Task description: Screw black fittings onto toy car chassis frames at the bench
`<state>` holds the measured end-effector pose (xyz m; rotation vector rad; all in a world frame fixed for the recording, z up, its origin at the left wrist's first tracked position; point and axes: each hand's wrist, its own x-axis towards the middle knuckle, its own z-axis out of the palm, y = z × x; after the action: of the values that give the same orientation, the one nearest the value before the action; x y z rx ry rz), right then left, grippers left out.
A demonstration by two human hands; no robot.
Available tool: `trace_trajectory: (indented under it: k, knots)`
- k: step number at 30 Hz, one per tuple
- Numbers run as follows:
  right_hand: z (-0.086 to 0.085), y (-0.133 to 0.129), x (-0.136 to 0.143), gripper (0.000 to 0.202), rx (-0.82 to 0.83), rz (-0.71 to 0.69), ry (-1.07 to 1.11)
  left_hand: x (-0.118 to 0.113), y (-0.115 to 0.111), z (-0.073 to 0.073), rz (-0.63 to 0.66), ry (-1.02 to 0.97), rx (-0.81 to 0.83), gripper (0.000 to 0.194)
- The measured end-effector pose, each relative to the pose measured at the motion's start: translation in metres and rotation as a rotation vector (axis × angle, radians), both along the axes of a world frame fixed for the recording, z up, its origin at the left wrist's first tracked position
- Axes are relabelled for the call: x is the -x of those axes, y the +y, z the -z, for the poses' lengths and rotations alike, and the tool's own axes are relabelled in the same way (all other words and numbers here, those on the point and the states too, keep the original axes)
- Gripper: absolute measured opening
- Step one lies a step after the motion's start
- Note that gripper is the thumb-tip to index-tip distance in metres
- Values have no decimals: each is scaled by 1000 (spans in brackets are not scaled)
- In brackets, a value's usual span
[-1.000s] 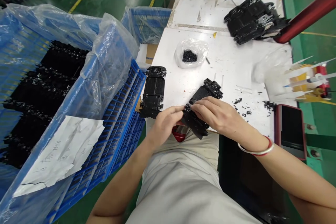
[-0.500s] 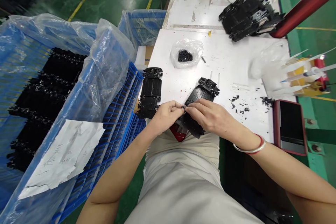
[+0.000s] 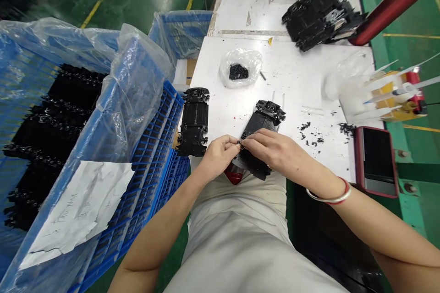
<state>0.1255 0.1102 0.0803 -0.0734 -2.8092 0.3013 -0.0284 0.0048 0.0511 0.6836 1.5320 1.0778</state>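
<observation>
A black chassis-like part lies slanted at the table's front edge, its lower end over my lap. My left hand is closed at its left side, fingertips pinching something small and dark. My right hand is closed over the middle of the same part, its fingertips meeting those of my left hand; what they grip is too small to make out. A red glossy piece shows beneath the part. Another black chassis lies at the table's left edge. A clear bag holds small black pieces.
Blue crates stand on the left, one holding many black parts. More black chassis parts lie at the back right, beside a red post. A red-cased phone, black scraps and glue bottles are on the right.
The view has shifted slightly, so the table and crates appear a little further left. Both hands stay at the same spot on the black part, with hardly any finger movement.
</observation>
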Motion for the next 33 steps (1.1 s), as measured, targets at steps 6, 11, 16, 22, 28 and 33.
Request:
trace_trajectory:
  k: [6,11,16,22,28,33]
  knots:
    - [-3,2,-33,15,138,335,171,-2,-9,3,-66,-55,-2,20]
    - [15,-2,-67,9,466,825,238,-5,-18,4,-81,-110,-36,18]
    - [30,-8,-72,23,1006,988,270,-10,-24,9,-60,-94,-79,18]
    - [35,-11,-61,27,1300,860,322,-13,-27,8,-13,-84,-82,23]
    - [32,-12,-58,30,1356,883,391,-15,-28,5,39,-50,-118,23]
    - [32,-13,-61,29,1316,910,482,10,-28,-17,288,314,-112,52]
